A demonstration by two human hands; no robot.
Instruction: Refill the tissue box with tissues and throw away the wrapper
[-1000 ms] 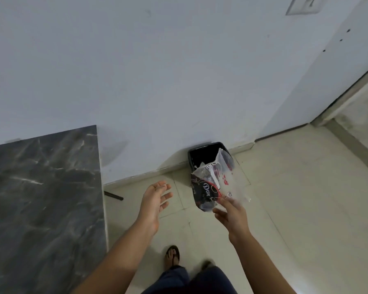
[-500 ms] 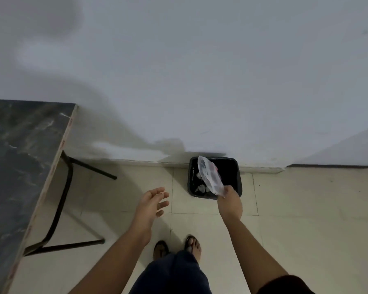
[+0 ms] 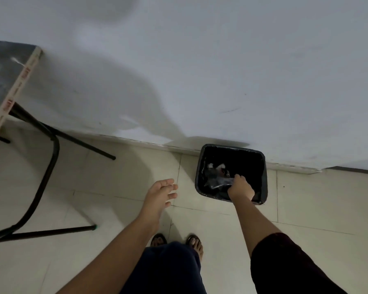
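Note:
A black waste bin [image 3: 263, 177] lined with a dark bag stands on the floor against the white wall. My right hand [image 3: 241, 188] reaches down into the bin's near side and is closed on the clear plastic tissue wrapper [image 3: 218, 179], which lies crumpled inside the bin over other white scraps. My left hand [image 3: 160, 195] hovers over the floor tiles to the left of the bin, fingers spread, holding nothing. The tissue box is not in view.
A dark marble-patterned table [image 3: 2, 81] with black metal legs [image 3: 49, 177] stands at the left. My feet in sandals [image 3: 194, 242] are on the pale floor tiles just in front of the bin. The wall skirting runs behind the bin.
My right hand has dropped from above the bin's rim down into the bin, carrying the wrapper inside. The view has tilted further downward. My left hand stays open beside it.

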